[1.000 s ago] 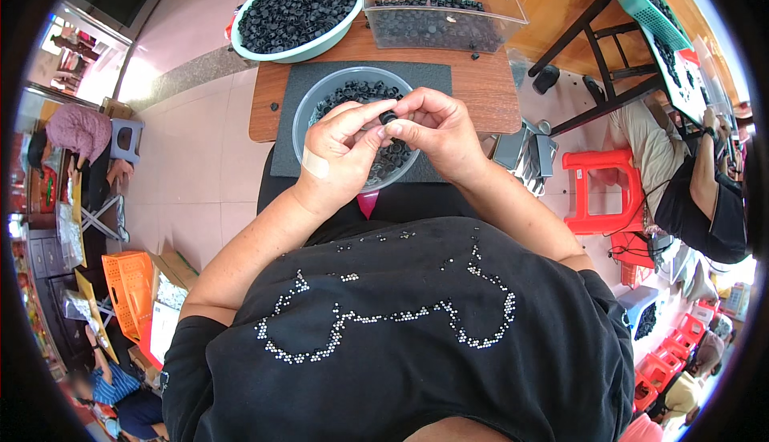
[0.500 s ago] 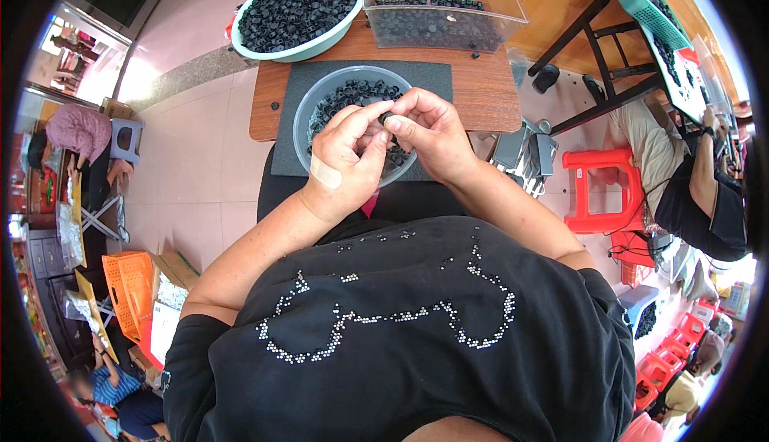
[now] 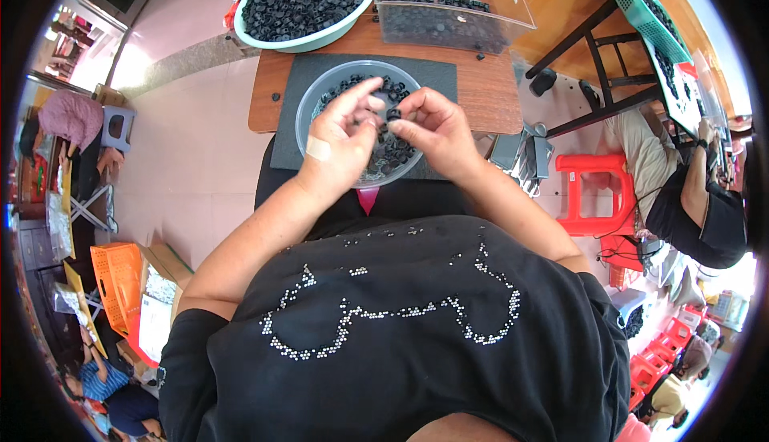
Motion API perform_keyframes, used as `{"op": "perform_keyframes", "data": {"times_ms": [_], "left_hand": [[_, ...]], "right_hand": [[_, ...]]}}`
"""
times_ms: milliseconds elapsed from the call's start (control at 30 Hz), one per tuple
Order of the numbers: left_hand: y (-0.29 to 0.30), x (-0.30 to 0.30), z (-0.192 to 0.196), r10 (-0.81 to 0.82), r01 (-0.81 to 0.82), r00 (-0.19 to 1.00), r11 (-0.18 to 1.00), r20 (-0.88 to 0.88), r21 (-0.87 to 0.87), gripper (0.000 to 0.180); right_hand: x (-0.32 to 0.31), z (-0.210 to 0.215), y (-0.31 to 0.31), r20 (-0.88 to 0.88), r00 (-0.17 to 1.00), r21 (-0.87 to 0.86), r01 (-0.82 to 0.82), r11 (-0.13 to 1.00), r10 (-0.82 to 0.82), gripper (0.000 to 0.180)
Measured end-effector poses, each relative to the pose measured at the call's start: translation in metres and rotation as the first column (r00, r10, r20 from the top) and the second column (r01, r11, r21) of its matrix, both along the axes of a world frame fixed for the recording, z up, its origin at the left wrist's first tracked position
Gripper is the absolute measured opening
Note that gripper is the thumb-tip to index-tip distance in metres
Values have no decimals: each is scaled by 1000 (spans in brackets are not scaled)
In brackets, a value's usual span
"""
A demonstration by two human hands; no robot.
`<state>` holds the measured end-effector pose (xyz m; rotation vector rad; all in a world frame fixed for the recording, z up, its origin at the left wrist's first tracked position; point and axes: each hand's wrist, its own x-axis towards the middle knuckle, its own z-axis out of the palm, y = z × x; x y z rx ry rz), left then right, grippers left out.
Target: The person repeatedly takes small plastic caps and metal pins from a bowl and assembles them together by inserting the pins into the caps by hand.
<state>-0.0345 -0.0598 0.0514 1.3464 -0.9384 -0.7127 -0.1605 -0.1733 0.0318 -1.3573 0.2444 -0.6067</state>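
Observation:
A clear round tub (image 3: 302, 114) holding many small black round caps stands on a dark mat in front of me. Above it, my right hand (image 3: 439, 131) pinches one black cap (image 3: 393, 114) between thumb and fingertips. My left hand (image 3: 340, 134), with a plaster near the wrist, hovers over the tub's left side. Its index finger stretches out, apart from the thumb, while the other fingers curl a little. Between those fingers I see nothing held, though the palm is partly hidden.
Behind the tub stand a pale green basin (image 3: 308, 45) heaped with black caps and a clear rectangular bin (image 3: 448, 34) partly filled with them. The brown table (image 3: 501, 106) carries a few loose caps. A red stool (image 3: 597, 194) and a seated person (image 3: 697, 210) are at right.
The hands have come apart. My left hand has let go and drawn slightly left with its fingers opened, while the right keeps the cap.

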Motion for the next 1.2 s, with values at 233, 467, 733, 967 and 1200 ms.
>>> {"op": "perform_keyframes", "data": {"times_ms": [233, 467, 733, 967, 1200], "left_hand": [[19, 32, -23, 158, -151, 986, 979, -44, 137, 37], [17, 35, -32, 105, -113, 994, 943, 40, 314, 12], [11, 37, -53, 129, -89, 987, 930, -91, 356, 6], [6, 37, -54, -39, -12, 994, 882, 98, 472, 15], [-8, 35, -38, 35, 211, 601, 957, -799, 201, 26]], "right_hand": [[26, 41, -81, -327, 914, -112, 214, 970, -240, 17], [48, 8, -105, -27, 864, -695, 345, 631, -503, 10], [62, -60, -25, -357, 853, -914, -236, 329, -381, 11], [56, -35, -36, -359, 888, -634, -6, 774, -288, 18], [34, -11, -13, -236, 960, -566, -13, 824, -147, 13]]}}
